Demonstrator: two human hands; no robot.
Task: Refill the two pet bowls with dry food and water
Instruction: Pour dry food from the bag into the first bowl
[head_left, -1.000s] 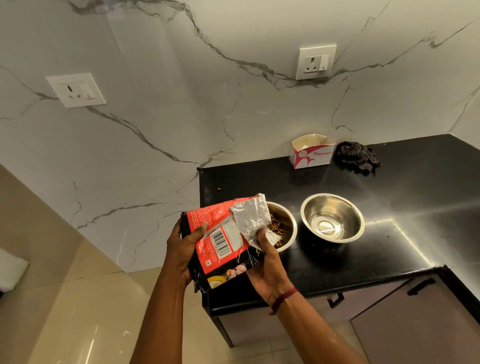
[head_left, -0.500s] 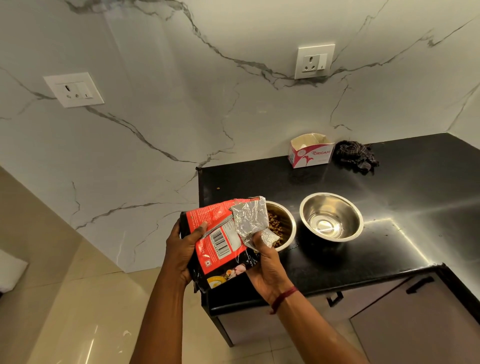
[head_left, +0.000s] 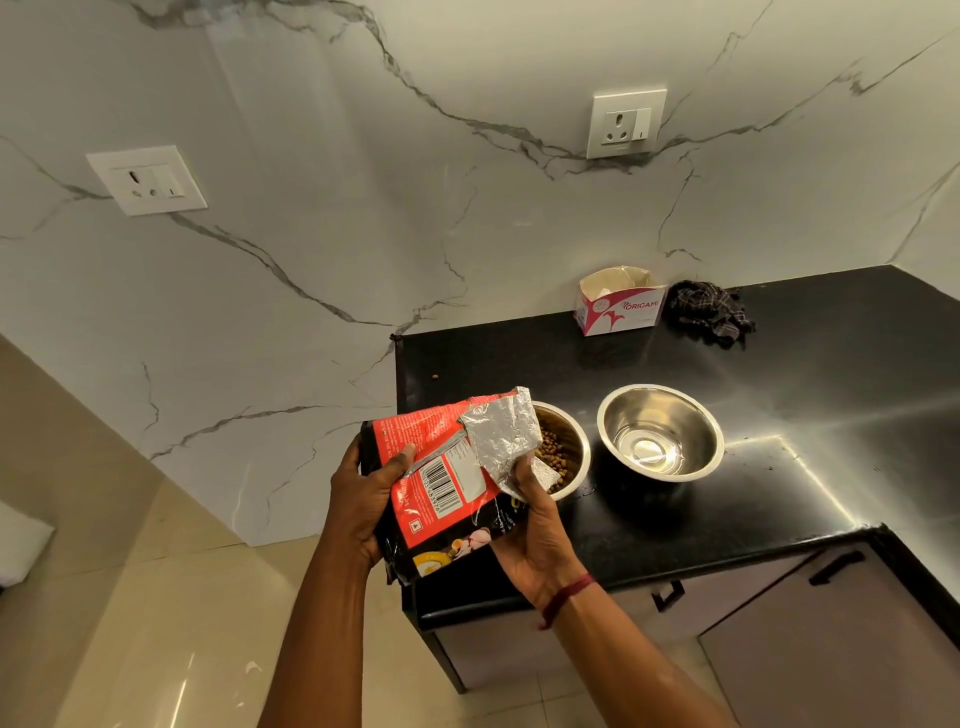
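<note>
Spanning the right: black counter (head_left: 779, 519). Over its left corner I hold the red food bag (head_left: 441, 499), foil mouth above the kibble bowl (head_left: 563, 447); the second bowl (head_left: 660, 431) stands just beside. Below, my left hand (head_left: 363, 499) grips the bag's side; my right hand (head_left: 535, 540) pinches the foil.

White, grey-veined marble wall (head_left: 311, 260) with two socket plates (head_left: 147, 180). Glossy black countertop (head_left: 831, 389) over pale cabinet doors (head_left: 831, 670). Beige floor tiles (head_left: 156, 623) below.

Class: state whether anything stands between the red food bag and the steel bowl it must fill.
Nothing visible does. The red and black foil-lined food bag, gripped by the left hand and right hand, overlaps the left rim of the round steel bowl holding kibble.
</note>
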